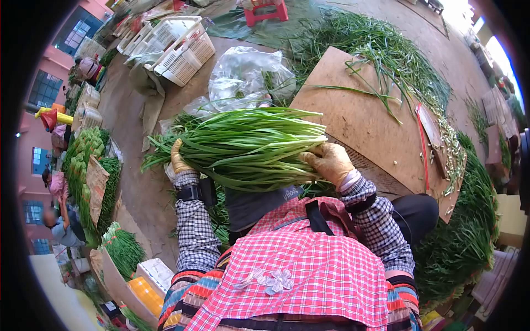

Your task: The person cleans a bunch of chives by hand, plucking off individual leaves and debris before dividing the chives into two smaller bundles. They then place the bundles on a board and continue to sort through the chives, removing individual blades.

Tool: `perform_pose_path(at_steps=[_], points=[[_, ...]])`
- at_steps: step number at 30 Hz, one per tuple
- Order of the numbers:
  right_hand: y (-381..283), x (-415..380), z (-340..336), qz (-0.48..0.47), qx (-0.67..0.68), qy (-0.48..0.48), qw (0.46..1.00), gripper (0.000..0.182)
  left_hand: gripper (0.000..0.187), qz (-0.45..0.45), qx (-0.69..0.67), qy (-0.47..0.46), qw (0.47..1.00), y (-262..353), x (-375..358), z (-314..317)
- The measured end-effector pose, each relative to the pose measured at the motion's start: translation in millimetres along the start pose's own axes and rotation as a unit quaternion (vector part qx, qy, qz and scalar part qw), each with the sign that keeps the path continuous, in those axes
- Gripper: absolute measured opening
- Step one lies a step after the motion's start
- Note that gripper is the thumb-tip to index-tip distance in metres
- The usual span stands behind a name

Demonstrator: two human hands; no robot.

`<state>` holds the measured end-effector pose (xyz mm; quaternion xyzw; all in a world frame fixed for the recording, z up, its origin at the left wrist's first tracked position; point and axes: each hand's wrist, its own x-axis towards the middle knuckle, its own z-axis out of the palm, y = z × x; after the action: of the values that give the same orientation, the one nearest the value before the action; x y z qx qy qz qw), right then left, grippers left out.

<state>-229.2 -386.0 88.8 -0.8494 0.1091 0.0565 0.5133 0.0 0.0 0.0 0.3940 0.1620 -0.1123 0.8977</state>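
A large bunch of garlic chives [248, 140] lies sideways across my lap, leafy tips to the left and pale stem ends to the right. My left hand [179, 158], in a yellowish glove, is curled against the leafy end. At the stem end, my gloved right hand [331, 164] closes round the cut ends. Just beyond the bunch sits a clear plastic bag [237, 71]. To the right is a wooden board [348, 105] with loose leaves on it. A knife [433, 132] and a thin red strip [423, 149] lie near its right edge.
White plastic crates [187, 52] stand at the upper left, a red stool [266, 12] at the top. Loose chives [364, 38] pile beyond the board; stacked greens [458, 237] fill the right side. More bundles [121, 248] and other people, one a blurred person [66, 226], are at left.
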Motion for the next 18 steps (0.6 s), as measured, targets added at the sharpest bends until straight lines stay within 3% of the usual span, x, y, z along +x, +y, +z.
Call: perform_pose_path(at_steps=[5,9,10,13,15,18], points=[[-28.0,-11.1,-1.9,-0.113,-0.15,0.0,0.982,0.028,0.034,0.014,0.006,0.013,1.0,6.0,-10.9,7.5],[-36.4,-22.2,-19.6,-0.084,-0.015,-0.099,0.992,0.025,0.027,0.027,-0.001,0.03,0.999,-2.6,-22.6,26.4],[-32.4,-23.8,-17.6,-0.105,0.027,-0.086,0.99,0.023,0.027,0.029,0.0,0.035,0.999,-2.7,-22.2,26.8],[-40.7,-30.5,-27.9,0.01,0.134,-0.168,0.977,0.022,0.028,0.028,0.003,0.037,0.999,-1.0,-17.0,24.7],[-33.3,-34.9,-33.6,0.015,0.182,-0.183,0.966,0.02,0.028,0.023,0.002,0.021,1.0,1.3,-13.7,22.1],[-28.7,-48.9,-47.2,0.028,0.265,-0.177,0.947,0.017,0.027,0.036,0.02,0.076,0.996,0.8,-24.1,32.4]])
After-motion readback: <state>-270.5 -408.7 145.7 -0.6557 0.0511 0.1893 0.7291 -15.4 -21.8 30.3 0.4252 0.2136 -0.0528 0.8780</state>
